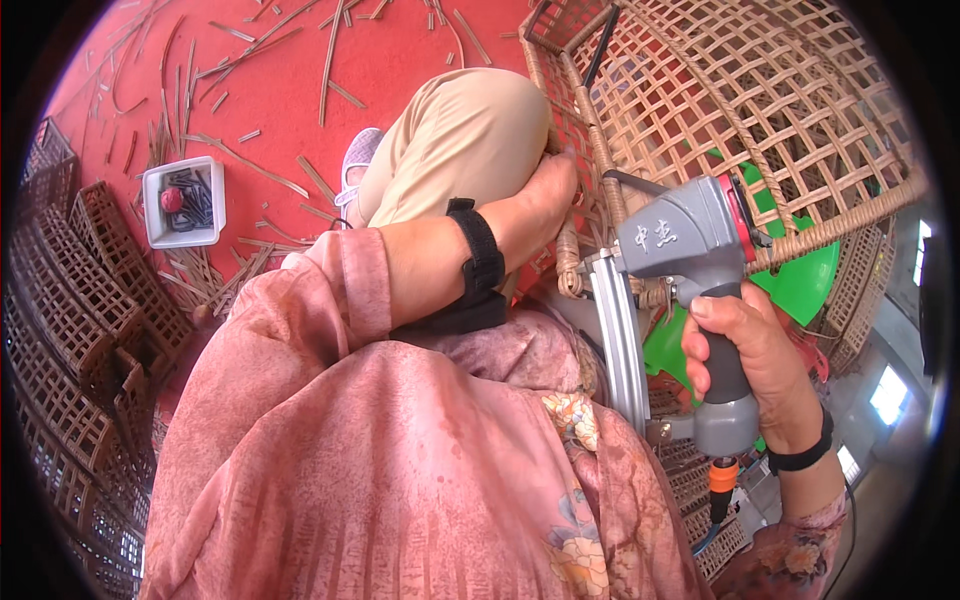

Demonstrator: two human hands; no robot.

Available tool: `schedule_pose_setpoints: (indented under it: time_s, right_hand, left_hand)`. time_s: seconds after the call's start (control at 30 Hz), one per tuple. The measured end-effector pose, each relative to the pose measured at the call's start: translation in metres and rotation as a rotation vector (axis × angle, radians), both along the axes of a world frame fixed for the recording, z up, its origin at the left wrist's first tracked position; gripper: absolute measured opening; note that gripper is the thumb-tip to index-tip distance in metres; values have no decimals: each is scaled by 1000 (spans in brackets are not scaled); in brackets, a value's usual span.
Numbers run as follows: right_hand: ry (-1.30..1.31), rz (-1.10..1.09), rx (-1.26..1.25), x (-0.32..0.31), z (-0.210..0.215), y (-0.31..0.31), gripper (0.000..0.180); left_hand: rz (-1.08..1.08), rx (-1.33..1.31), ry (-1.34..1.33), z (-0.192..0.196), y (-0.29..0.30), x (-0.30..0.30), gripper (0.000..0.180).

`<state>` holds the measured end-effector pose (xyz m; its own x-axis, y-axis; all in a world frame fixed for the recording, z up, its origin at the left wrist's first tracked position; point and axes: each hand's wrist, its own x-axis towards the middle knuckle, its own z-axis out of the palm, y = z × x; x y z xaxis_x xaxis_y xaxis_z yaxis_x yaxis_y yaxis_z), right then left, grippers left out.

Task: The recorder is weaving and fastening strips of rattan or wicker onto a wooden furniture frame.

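My right hand (750, 345) is wrapped round the dark handle of a grey air-powered staple gun (680, 235). The gun has a long silver magazine, and an orange fitting with a hose sits at the handle's base. Its nose is close to a wrapped corner post of a woven rattan basket (840, 110); whether they touch, I cannot tell. My left hand (560, 190) is closed at the basket's near edge, beside my raised knee (480, 120). The fingertips of that hand are partly hidden.
Cut rattan strips (265, 165) litter the red floor (400, 40). A white tray (150, 205) there holds dark metal pieces and a reddish ball. Stacks of woven baskets (100, 270) stand at the left. Behind the gun shows a bright green plastic thing (805, 280).
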<state>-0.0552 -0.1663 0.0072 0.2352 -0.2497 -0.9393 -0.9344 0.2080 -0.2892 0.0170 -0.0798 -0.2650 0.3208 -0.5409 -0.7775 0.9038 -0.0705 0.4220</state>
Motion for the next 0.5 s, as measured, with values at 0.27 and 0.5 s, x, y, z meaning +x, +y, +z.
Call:
schedule_pose_setpoints:
  time_s: [0.27, 0.5]
  right_hand:
    - [18, -6, 17, 7, -5, 1, 31]
    - [0, 22, 54, 5, -3, -2, 37]
  left_hand:
    - [-32, -33, -32, 4, -11, 3, 47]
    - [-60, -34, -46, 10, -17, 7, 48]
